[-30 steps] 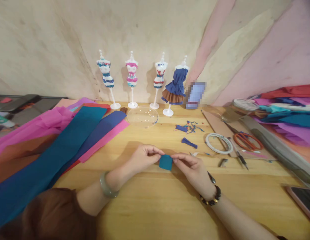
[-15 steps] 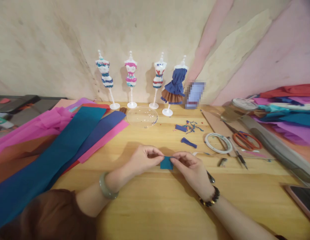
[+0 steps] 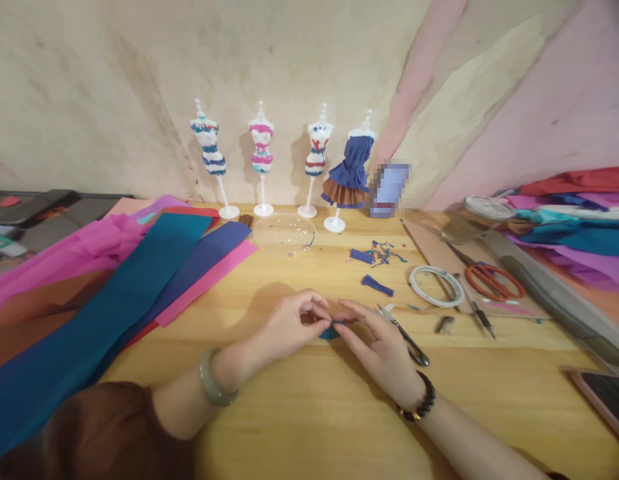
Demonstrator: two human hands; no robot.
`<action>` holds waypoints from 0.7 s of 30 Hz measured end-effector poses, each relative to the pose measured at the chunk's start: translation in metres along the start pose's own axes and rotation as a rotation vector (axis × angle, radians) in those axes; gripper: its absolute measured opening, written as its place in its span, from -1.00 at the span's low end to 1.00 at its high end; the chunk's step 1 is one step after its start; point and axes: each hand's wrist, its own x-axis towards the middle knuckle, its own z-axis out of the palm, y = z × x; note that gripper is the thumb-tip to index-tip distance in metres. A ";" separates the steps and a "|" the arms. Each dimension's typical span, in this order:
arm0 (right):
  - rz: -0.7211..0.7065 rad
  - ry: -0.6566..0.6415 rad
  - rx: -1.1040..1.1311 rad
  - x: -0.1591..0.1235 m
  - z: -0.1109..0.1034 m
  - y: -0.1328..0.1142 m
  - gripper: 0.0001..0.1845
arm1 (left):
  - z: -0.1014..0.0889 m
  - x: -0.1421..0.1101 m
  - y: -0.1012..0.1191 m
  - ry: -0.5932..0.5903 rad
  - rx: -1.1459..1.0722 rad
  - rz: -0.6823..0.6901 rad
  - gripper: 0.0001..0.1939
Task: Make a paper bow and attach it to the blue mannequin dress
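Observation:
Between my fingertips is a small teal piece of crepe paper (image 3: 330,332), mostly hidden by the fingers. My left hand (image 3: 295,323) pinches its left side with thumb and forefinger. On the other side my right hand (image 3: 376,343) has thumb and fingers curled around the paper's right edge. A pair of thread snips (image 3: 413,343) lies on the table, partly behind my right hand. Beyond the hands lie a twisted blue paper strip (image 3: 378,286), a flat blue piece (image 3: 362,256) and small paper scraps (image 3: 384,253).
Several small mannequins (image 3: 262,160) stand along the wall, one in a blue and brown dress (image 3: 356,167). Crepe paper sheets (image 3: 154,293) spread at left. A tape roll (image 3: 436,287), orange-handled scissors (image 3: 494,283), a pen (image 3: 476,310) and a phone (image 3: 606,400) lie at right.
The teal paper, flat and square before, now appears folded or tilted between my fingers and shows less. My right hand has turned slightly, uncovering more of the snips.

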 end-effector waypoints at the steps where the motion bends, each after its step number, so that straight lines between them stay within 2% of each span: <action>1: 0.010 0.006 0.010 0.000 0.001 0.001 -0.73 | 0.000 -0.001 -0.001 0.000 0.020 0.005 -0.84; 7: 0.075 0.052 0.093 -0.001 0.001 0.006 -0.74 | -0.001 0.001 -0.003 0.042 0.009 -0.023 -0.82; 13: 0.138 0.014 0.118 0.000 0.001 0.010 -0.80 | -0.002 0.005 -0.001 0.041 -0.029 -0.056 -0.91; 19: 0.054 -0.086 0.053 0.004 -0.005 0.003 -0.84 | -0.004 0.006 0.000 0.032 0.019 -0.045 -0.97; 21: 0.032 -0.098 0.046 0.005 -0.006 0.002 -0.83 | -0.005 0.006 0.001 0.015 0.058 -0.027 -0.90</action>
